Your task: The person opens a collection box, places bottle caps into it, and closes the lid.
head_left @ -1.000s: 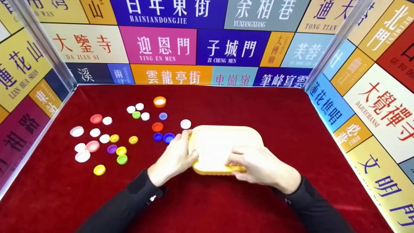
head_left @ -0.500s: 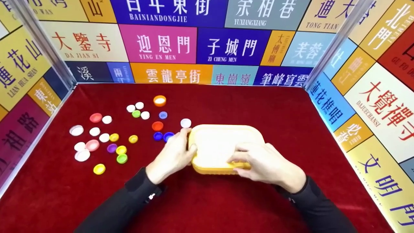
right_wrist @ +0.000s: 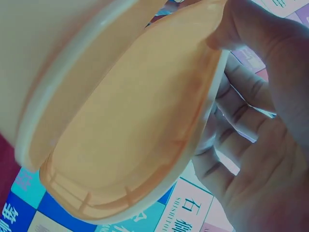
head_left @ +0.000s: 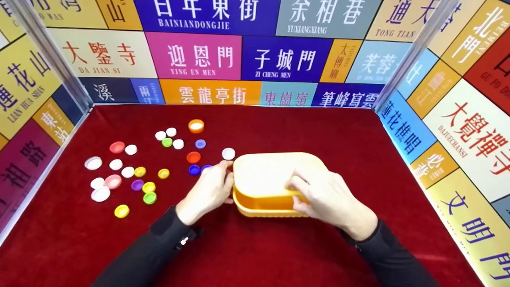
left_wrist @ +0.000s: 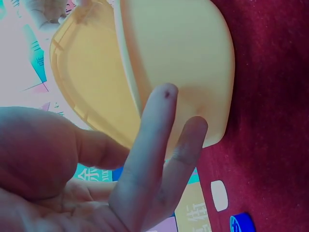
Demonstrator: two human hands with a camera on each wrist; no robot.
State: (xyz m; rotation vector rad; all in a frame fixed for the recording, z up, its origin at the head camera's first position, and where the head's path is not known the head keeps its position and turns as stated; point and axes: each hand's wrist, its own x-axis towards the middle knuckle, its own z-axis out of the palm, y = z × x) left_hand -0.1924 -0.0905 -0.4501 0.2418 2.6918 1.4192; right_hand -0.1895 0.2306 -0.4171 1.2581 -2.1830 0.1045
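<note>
A yellow plastic box [head_left: 263, 204] stands on the red cloth, its pale yellow lid [head_left: 271, 171] tilted up at the near side. My right hand [head_left: 334, 201] pinches the lid's near edge; in the right wrist view the thumb lies on the underside of the lid [right_wrist: 130, 111] and the fingers behind it. A gap shows between lid and rim, with the far edges still together. At the box's left end is my left hand [head_left: 207, 195]. In the left wrist view its extended fingers [left_wrist: 149, 125] lie against the box's outer wall [left_wrist: 188, 53].
Many small bottle caps lie scattered left of the box, among them a purple cap [head_left: 137, 185], an orange cap [head_left: 196, 126] and a red cap [head_left: 193, 157]. A white cap [head_left: 228, 153] sits close to the box's far left corner. Printed panels [head_left: 199, 56] wall the table.
The lid's near edge has come up from the box, raised by my right hand, so the yellow inside now shows. My left hand's thumb has moved off the lid's top to the side.
</note>
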